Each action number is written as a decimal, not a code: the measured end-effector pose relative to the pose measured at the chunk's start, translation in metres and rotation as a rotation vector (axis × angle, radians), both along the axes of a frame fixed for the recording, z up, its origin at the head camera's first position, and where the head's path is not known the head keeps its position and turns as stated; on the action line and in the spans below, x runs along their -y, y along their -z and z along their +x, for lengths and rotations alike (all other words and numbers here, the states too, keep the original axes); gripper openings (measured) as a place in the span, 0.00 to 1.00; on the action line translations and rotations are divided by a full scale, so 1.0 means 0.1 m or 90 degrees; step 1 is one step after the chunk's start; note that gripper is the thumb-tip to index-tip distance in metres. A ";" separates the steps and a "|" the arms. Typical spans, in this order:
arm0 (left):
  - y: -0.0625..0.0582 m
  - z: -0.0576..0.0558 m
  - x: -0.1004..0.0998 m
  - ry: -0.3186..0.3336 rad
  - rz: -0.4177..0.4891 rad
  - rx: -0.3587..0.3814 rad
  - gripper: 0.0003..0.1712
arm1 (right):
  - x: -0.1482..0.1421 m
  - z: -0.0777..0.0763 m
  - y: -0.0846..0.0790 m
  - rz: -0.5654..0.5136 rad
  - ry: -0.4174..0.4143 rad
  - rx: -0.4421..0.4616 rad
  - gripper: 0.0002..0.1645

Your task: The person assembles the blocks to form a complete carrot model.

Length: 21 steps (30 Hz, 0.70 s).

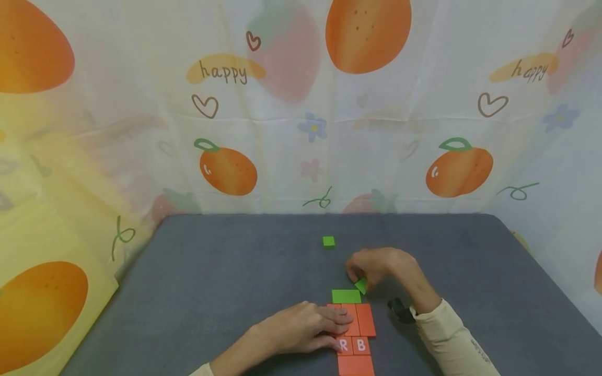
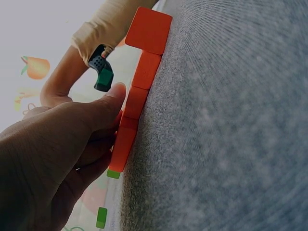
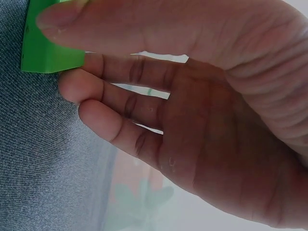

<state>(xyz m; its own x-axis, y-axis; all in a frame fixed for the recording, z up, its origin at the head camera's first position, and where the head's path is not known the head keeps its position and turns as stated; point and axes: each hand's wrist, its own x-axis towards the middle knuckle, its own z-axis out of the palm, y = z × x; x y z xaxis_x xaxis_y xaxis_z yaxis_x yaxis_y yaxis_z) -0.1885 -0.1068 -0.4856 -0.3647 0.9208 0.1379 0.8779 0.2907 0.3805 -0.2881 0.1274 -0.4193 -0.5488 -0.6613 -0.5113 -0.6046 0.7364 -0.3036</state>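
My left hand point(image 1: 308, 327) rests on a flat layout of orange-red blocks point(image 1: 366, 319), its extended fingers over the left side. The thumb lies beside a block marked R point(image 1: 345, 345), and a block marked B point(image 1: 361, 345) adjoins it. In the left wrist view, the thumb and fingers lie along the blocks' edge. Just beyond the orange-red blocks sits a green rectangular block point(image 1: 346, 296). My right hand point(image 1: 376, 265) pinches a small green block point(image 3: 50, 48) between thumb and fingers, close over the rectangle's right end. This held block looks triangular from the head view.
A small green block point(image 1: 328, 242) lies farther back on the grey table point(image 1: 235, 261). The right wrist bears a dark camera point(image 1: 400, 310). A fruit-patterned curtain point(image 1: 282, 146) hangs behind the table and along its sides.
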 end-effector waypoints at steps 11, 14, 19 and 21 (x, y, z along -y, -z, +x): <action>0.00 -0.01 -0.01 0.009 0.003 0.001 0.22 | -0.03 0.03 -0.01 0.000 0.008 -0.009 0.17; -0.01 -0.02 -0.01 0.011 -0.001 0.001 0.23 | -0.09 0.03 -0.05 -0.024 0.015 -0.003 0.19; -0.02 -0.02 -0.01 0.002 -0.010 -0.005 0.23 | -0.23 0.02 -0.17 -0.075 0.024 -0.011 0.29; -0.01 0.01 0.00 0.001 -0.012 0.000 0.23 | -0.23 0.03 -0.21 -0.079 -0.002 -0.039 0.31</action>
<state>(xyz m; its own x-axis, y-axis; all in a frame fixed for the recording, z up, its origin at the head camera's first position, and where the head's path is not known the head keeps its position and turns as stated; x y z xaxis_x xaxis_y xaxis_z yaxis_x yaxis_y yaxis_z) -0.1880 -0.1069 -0.4846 -0.3636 0.9237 0.1209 0.8784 0.2967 0.3747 -0.2846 0.1509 -0.3980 -0.5744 -0.7190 -0.3913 -0.6267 0.6938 -0.3549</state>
